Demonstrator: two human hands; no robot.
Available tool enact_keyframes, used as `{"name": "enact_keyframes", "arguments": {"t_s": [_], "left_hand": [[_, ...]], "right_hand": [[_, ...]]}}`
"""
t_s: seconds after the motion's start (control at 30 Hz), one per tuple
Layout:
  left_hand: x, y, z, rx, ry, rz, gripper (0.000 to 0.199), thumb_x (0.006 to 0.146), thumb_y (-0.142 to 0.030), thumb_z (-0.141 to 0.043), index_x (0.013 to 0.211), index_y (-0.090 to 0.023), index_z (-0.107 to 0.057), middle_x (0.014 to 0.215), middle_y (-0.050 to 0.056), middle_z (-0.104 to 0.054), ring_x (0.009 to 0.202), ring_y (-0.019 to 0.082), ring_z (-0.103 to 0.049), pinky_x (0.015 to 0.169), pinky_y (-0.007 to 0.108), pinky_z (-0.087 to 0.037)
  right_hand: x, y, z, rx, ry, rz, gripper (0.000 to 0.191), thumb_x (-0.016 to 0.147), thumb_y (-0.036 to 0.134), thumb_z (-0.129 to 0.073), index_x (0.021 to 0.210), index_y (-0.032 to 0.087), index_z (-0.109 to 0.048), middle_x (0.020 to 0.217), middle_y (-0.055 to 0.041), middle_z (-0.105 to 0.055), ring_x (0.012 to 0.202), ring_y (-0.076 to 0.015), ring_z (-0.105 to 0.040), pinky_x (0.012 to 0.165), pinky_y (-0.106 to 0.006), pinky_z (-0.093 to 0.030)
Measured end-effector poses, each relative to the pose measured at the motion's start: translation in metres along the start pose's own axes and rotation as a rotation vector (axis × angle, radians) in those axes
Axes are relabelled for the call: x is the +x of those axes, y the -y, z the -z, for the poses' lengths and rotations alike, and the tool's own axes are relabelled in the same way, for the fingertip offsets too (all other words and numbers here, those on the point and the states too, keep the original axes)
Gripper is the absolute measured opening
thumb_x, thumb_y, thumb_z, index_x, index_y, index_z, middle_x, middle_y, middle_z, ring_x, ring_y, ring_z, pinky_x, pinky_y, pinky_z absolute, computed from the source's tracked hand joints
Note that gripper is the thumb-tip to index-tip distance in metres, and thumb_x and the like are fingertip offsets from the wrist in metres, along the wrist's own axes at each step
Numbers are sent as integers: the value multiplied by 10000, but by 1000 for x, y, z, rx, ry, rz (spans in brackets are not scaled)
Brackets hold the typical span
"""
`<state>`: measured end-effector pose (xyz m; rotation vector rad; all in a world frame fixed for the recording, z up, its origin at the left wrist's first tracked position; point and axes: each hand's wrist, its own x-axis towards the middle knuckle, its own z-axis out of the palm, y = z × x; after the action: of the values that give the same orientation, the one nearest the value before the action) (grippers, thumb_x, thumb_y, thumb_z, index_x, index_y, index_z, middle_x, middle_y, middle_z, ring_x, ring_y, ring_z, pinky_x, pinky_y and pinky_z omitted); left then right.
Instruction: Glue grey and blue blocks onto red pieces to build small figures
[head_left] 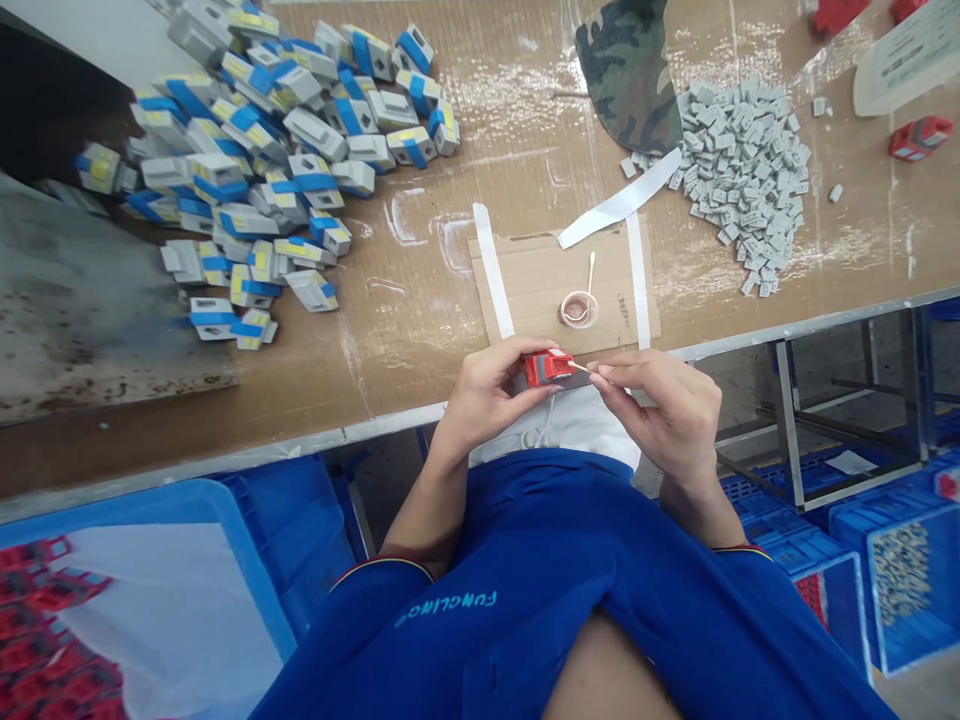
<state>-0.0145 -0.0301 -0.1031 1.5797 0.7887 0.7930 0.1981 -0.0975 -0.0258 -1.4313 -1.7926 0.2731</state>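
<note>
My left hand (484, 398) is closed around a small red toy vehicle body (541, 369) with grey and white parts, just over the table's front edge. Between the thumb and fingertips of my right hand (664, 405) is a thin cotton swab (581, 367), its tip touching the right end of the red piece. Beyond my hands a small clear cup (578, 310) stands on a cardboard sheet (525, 270). Another cotton swab (592, 270) lies on the sheet behind the cup.
Many grey toy parts with blue and yellow markings (315, 180) are heaped at left. Small grey pieces (742, 170) are piled at right beside a camouflage cloth (630, 75). White tape (493, 270) crosses the cardboard. A blue bin (255, 560) with red pieces stands below left.
</note>
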Motion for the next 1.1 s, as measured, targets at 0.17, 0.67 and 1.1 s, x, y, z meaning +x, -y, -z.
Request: {"name": "enact_keyframes", "arguments": {"t_s": [0.17,0.67,1.1], "left_hand": [[2,-1,0,7,4,-27,425,925,-424,-860,1271,-196,-762,1169,121,-846,1057,245,-819,919,351,-650],[1,1,4,4,34,-45,412,952,-322,-827,1347,-225,-759,1323,140,-817,1177,272,-810,1029,389,-646],[2,0,4,27,37,-91,395,964,-295,-816,1347,-224,-749,1303,128,-825,1180,247,-810,1011,353,-647]], "right_hand": [[0,1,2,14,13,2,126,993,165,-763,953,269,-704,907,3,-864,789,-176,-835,699,-288,-670],[4,0,2,164,25,-80,142,957,151,-804,948,279,-744,921,9,-868,818,-187,-850,730,-291,-690],[8,2,-1,206,38,-82,135,962,148,-793,962,280,-764,927,5,-873,829,-193,-855,746,-298,-698]]}}
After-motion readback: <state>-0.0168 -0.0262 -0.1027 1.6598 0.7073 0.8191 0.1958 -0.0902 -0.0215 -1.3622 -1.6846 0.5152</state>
